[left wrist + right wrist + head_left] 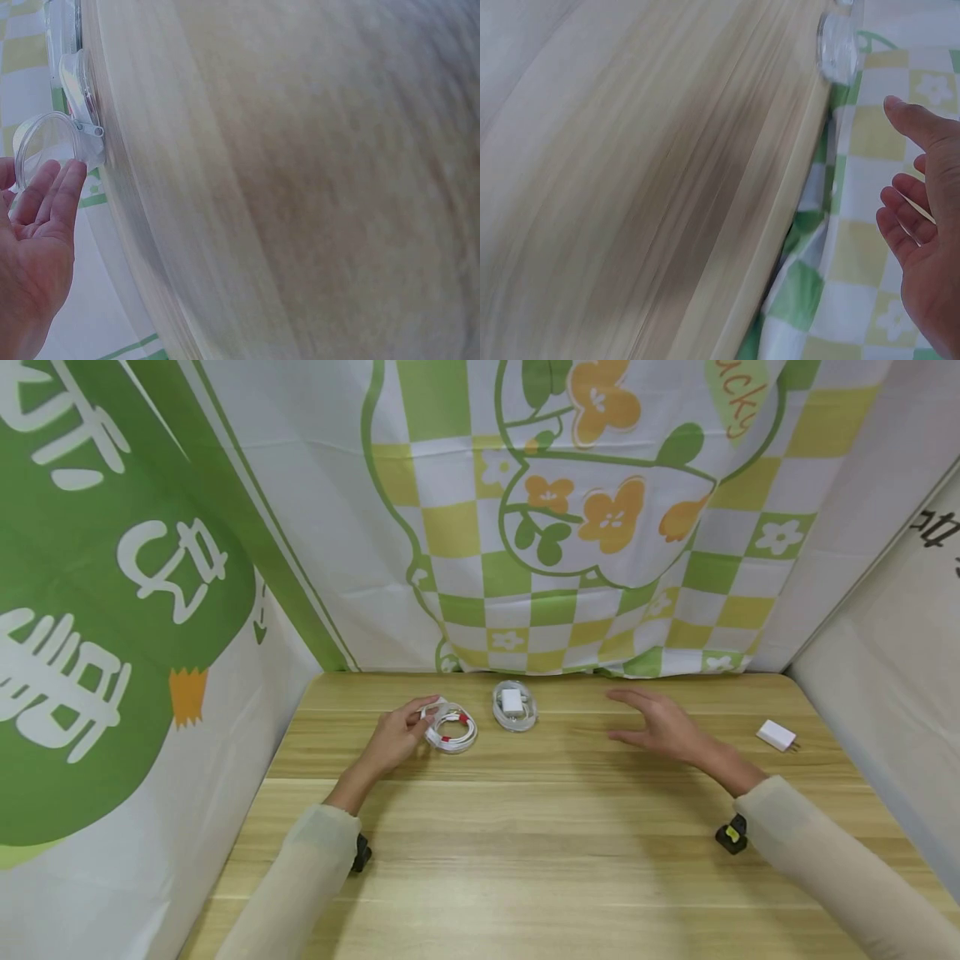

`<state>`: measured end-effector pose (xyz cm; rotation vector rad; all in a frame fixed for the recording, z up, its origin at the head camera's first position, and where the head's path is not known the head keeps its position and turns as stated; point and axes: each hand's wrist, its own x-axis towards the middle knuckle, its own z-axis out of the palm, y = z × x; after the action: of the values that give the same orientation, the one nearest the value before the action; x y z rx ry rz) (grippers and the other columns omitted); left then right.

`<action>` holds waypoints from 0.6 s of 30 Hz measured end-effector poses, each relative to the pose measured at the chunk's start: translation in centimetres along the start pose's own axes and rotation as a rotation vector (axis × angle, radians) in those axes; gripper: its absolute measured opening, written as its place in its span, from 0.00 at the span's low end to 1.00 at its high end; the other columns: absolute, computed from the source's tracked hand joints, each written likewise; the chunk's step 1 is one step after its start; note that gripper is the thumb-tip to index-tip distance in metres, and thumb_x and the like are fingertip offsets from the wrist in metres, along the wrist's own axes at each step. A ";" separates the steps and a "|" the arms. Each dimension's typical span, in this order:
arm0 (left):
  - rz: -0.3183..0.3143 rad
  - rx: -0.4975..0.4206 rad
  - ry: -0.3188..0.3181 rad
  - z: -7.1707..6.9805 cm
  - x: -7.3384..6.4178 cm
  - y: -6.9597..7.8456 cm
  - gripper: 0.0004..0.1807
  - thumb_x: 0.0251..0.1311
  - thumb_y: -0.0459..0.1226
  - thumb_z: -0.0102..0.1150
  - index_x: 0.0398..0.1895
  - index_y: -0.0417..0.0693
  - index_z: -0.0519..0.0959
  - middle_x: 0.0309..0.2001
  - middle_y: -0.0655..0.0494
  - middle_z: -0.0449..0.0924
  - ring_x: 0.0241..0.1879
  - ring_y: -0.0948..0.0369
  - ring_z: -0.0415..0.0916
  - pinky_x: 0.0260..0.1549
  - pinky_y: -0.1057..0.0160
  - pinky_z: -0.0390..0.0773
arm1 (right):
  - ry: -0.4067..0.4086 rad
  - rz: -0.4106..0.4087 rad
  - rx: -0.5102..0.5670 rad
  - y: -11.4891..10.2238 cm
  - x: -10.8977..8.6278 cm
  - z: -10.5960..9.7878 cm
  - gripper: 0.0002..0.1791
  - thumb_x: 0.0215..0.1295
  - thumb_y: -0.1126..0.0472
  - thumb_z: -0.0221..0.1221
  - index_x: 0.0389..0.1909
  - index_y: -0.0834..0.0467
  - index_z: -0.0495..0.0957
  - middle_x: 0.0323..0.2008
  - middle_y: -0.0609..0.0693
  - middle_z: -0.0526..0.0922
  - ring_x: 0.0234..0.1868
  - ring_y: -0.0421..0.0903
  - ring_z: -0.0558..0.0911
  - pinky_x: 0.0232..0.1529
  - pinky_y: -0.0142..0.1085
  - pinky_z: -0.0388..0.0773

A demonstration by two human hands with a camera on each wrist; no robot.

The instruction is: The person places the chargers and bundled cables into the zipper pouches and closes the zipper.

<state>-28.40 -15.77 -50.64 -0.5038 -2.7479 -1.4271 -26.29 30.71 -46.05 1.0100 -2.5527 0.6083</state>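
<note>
My left hand (395,737) pinches the edge of a round clear zip pouch (467,745) between thumb and fingers. Coiled white cable with red bands shows inside it. In the left wrist view the curved rim and zip pull of the clear pouch (46,139) are at the left hand's (45,240) fingertips. To its right lies a second round clear pouch (532,710), with a white charger plug (512,702) in it. My right hand (663,724) hovers over the table right of that pouch, thumb and fingers apart, holding nothing; the right wrist view shows the same hand (930,217).
Toward the table's right side lies a white plug adapter (777,735) with its prongs pointing right. The wooden table (525,852) ends at a checked, flowered curtain (585,543) behind. Printed cloth also hangs at the left (90,610) and right sides.
</note>
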 end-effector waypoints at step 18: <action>0.000 -0.005 0.005 0.1 0.0 -0.2 0.22 0.71 0.39 0.53 0.67 0.55 0.72 0.57 0.47 0.80 0.55 0.53 0.79 0.47 0.53 0.81 | -0.035 0.068 -0.048 3.1 -3.1 -2.7 0.37 0.47 0.57 0.76 0.59 0.64 0.75 0.55 0.62 0.80 0.53 0.60 0.80 0.50 0.54 0.78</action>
<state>-28.45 -15.79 -50.85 -0.5002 -2.7412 -1.4339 -25.91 35.84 -45.98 0.9296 -2.6285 0.5495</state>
